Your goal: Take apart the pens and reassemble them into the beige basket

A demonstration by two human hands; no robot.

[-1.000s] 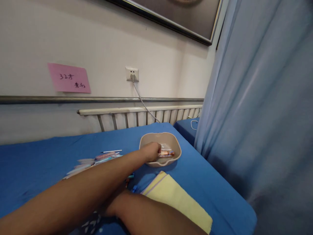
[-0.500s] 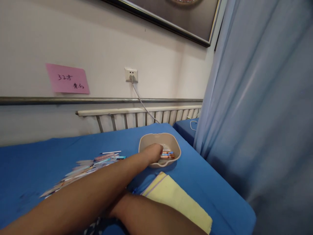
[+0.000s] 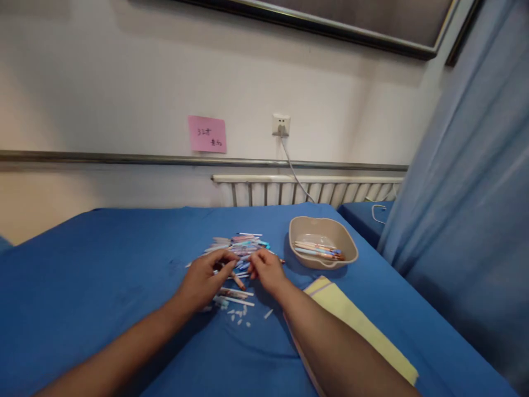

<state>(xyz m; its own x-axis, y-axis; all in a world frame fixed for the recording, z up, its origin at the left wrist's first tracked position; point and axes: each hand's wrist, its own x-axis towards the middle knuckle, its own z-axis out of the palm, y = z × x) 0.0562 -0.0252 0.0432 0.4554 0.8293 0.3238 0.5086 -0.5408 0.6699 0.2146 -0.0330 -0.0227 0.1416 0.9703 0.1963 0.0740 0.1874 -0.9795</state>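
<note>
A heap of thin pens [image 3: 239,246] in pink, blue and white lies on the blue sheet [image 3: 103,275]. My left hand [image 3: 204,278] rests at the heap's near edge, fingers curled and pinched on a pen. My right hand [image 3: 268,270] is just to its right, fingers also curled onto a pen, fingertips nearly meeting the left hand's. An orange-brown pen [image 3: 238,282] lies between the two hands. Small white bits [image 3: 239,316] are scattered in front of them. A beige bowl [image 3: 347,243] to the right holds several pens.
A folded yellow cloth [image 3: 363,336] lies beside my right forearm. A blue curtain [image 3: 475,220] hangs at the right. Behind the bed are a white rail [image 3: 306,179], a wall socket with a cable [image 3: 281,124] and a pink note [image 3: 207,134].
My left hand has come out of the bowl and back to the pen heap, where both hands now meet. The view has swung left and pulled back.
</note>
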